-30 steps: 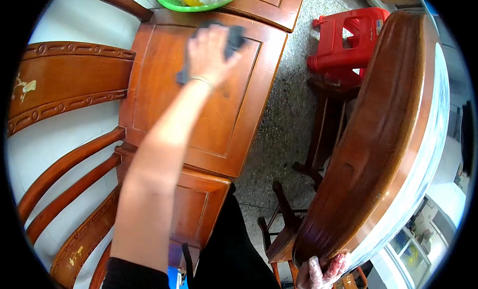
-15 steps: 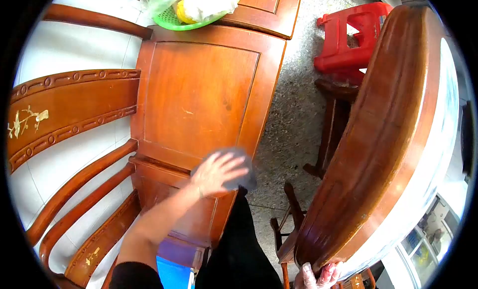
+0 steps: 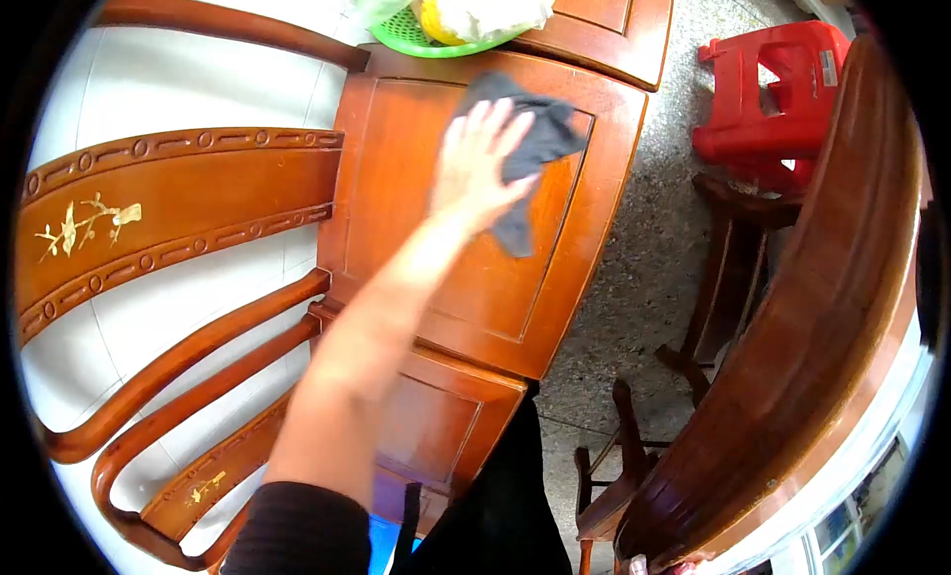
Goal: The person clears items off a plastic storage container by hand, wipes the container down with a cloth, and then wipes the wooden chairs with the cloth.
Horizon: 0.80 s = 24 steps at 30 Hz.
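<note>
My left hand (image 3: pixel 483 167) lies palm down with spread fingers on a dark grey cloth (image 3: pixel 543 139), pressing it against the upper part of a brown wooden seat (image 3: pixel 485 288). The cloth is crumpled and sticks out past the fingers to the right and below. Only bits of my right hand (image 3: pixel 684 567) show at the bottom edge, by the lower end of the wooden table's rim (image 3: pixel 792 327); most of that hand is out of frame.
A green basket (image 3: pixel 436 48) with a yellow item and plastic bags stands above the seat. Carved chair backs (image 3: pixel 178 179) line the left. A red plastic stool (image 3: pixel 773 100) is at the upper right, with dark wooden legs below it on the speckled floor (image 3: pixel 644 238).
Since half a second ago, my left hand and the cloth have moved up from the seat's lower edge. The view has shifted, and less of my right hand shows at the bottom.
</note>
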{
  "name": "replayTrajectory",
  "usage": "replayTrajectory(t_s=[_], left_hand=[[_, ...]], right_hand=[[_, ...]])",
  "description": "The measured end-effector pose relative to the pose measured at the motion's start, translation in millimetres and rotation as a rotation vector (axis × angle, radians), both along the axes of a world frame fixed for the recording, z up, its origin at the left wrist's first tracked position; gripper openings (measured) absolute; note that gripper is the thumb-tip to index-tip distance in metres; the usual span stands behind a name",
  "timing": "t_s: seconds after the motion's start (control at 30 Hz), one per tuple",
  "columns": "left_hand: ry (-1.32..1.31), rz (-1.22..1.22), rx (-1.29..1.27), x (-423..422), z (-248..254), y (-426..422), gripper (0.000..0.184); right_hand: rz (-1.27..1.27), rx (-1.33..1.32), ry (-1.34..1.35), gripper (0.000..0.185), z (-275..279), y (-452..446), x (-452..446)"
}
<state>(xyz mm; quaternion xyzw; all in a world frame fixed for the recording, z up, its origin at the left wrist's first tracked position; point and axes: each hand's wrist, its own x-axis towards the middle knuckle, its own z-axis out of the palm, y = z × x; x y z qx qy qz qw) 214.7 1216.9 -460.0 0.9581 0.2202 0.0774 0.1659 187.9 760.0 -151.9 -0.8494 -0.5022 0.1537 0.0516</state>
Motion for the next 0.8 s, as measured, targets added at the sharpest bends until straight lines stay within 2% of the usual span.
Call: replayTrajectory(t_s=[0.07, 0.13, 0.2, 0.27, 0.33, 0.37, 0.4, 0.5, 0.57, 0.67, 0.8], left_hand=[[0.029, -0.01, 0.038, -42.2, -2.0, 40.5, 0.075], [0.112, 0.112, 0.136, -62.9, -8.7, 89.0, 0.074], [0.038, 0.393, 0.03, -63.4, -26.3, 131.1, 0.074], [0.158, 0.572, 0.113, -47.9, -34.5, 131.8, 0.08], [0.154, 0.77, 0.08, -35.4, -38.7, 125.9, 0.088], [0.143, 0.793, 0.065, -34.2, -38.0, 121.7, 0.088], [0.13, 0.812, 0.051, -32.9, -36.4, 118.0, 0.087], [0.014, 0.686, 0.086, -60.4, -34.1, 74.8, 0.08], [-0.007, 0.698, 0.077, -95.8, -25.7, 28.3, 0.076], [0.116, 0.8, 0.054, -163.2, -19.5, -21.9, 0.079], [0.074, 0.873, 0.057, -199.9, -22.4, -0.4, 0.071]], right_hand=[[0.034, -0.038, 0.021, 0.035, 5.8, 1.5, 1.0], [0.022, -0.014, 0.0, 0.035, 2.7, 1.7, -0.5], [0.008, -0.044, -0.029, 0.034, 5.3, 1.3, -2.6], [0.007, -0.027, -0.027, 0.035, 6.8, 8.7, 0.3], [0.024, -0.112, -0.024, 0.032, 8.4, 10.3, 3.3], [0.025, -0.023, -0.152, 0.029, 5.0, 27.5, 8.0], [0.027, -0.019, -0.153, 0.029, 5.0, 39.0, 12.8], [0.013, -0.018, -0.075, 0.03, 7.3, 55.7, 20.0], [-0.017, 0.026, -0.019, 0.033, 6.8, 57.9, 20.1], [0.0, 0.025, -0.056, 0.034, 7.7, 61.5, 19.6], [0.026, -0.004, -0.072, 0.035, 6.1, 47.3, 14.8]])
